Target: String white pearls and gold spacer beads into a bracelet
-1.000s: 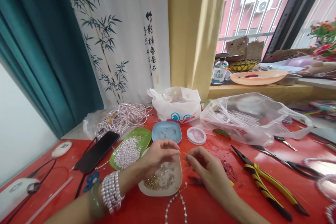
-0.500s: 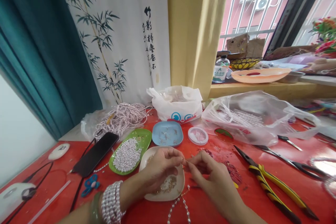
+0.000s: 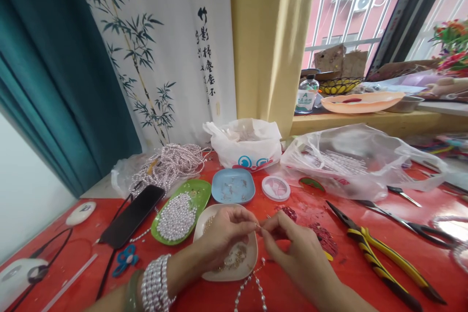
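My left hand (image 3: 228, 231) pinches above the cream dish (image 3: 250, 265), which holds small gold-coloured beads. Thumb and forefinger are pressed together on something tiny. Opposite it, my right hand (image 3: 292, 246) also pinches, its fingertips meeting the left ones. What lies between them is too small to name. A strand of pearl beads (image 3: 259, 286) hangs or lies just below the fingertips, over the red table (image 3: 300, 297). Around my left wrist are a coiled pearl bracelet (image 3: 156, 282) and a green bangle (image 3: 132, 292).
A green dish (image 3: 205, 194) of pearl beads and a blue dish (image 3: 234, 175) stand behind my hands. Yellow-black pliers (image 3: 380, 258) and scissors (image 3: 402, 223) lie right. A phone (image 3: 133, 214) is left, near heaped bead strings (image 3: 171, 163). Plastic bags (image 3: 244, 151) line the back.
Both hands stay at nearly the same spot with fingertips together. The right fingers have shifted slightly. The view has moved a little.
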A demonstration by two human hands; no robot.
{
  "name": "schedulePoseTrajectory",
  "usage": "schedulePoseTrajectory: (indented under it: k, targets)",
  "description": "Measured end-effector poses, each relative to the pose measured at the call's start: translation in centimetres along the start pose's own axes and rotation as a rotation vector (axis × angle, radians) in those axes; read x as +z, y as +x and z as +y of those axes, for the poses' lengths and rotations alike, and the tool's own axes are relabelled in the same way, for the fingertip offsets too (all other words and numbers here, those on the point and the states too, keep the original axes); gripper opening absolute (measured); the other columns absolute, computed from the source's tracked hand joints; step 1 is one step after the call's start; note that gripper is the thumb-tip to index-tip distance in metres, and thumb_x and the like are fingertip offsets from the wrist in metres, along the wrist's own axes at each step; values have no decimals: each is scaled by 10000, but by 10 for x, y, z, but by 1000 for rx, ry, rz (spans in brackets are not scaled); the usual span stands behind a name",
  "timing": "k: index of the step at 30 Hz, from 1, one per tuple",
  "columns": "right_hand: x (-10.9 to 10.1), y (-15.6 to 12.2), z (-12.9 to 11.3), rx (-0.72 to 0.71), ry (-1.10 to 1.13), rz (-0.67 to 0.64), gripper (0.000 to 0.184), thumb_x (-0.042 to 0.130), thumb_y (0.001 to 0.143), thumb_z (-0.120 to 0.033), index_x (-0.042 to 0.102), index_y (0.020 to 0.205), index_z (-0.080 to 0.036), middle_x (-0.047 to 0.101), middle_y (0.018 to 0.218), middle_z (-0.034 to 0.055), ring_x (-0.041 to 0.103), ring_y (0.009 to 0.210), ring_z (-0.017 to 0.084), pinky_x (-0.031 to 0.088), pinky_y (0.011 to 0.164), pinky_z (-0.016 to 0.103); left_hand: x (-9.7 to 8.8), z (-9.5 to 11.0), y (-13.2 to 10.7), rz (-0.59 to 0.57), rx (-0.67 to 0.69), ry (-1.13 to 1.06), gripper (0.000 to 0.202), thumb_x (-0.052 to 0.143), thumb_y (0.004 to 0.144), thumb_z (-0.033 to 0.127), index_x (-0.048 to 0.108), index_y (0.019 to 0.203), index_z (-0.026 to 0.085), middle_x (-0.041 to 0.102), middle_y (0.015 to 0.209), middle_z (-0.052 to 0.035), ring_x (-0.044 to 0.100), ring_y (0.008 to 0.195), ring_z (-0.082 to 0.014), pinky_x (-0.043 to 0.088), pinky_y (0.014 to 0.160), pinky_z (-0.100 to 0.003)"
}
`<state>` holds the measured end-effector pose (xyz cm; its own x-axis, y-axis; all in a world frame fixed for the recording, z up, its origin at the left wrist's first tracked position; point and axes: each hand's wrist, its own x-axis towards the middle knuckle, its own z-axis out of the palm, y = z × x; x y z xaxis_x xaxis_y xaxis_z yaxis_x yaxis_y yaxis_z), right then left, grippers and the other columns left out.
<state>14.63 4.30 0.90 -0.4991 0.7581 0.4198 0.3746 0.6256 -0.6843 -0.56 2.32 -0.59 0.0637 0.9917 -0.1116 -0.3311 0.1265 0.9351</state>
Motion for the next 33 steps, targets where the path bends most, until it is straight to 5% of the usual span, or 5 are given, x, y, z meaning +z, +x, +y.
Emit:
schedulePoseTrajectory:
  k: [12,20,27,33]
  targets:
    - [-3,-3,7,-184,-164,-42,127,429,849,-238,522,770,-203,673,677,15,642,580,142,465,520,221,1,11,-5,-31,87,181,245,696,612,332,600,682,117,542,656,-9,453,538,-81,358,486,-193]
    - [-14,3,4,-437,-330,63,219,398,879,-243,602,947,-197,675,805,60,630,674,151,471,576,237,6,16,-10,-12,4,196,240,674,627,321,636,726,106,566,708,-37,479,580,-95,391,508,-204]
    - [-19,0,13,-608,-437,-2,262,362,883,-166,600,989,-152,680,852,97,621,707,173,480,590,266,8,21,-16,3,-57,185,191,647,639,266,678,748,111,605,715,-51,496,610,-102,394,534,-206]
    - [-21,2,4,-497,-411,-22,258,378,873,-198,630,829,-166,676,709,64,611,597,160,450,532,251,-3,25,-20,-90,-74,640,174,598,659,213,690,794,153,654,728,-40,523,600,-116,381,557,-225]
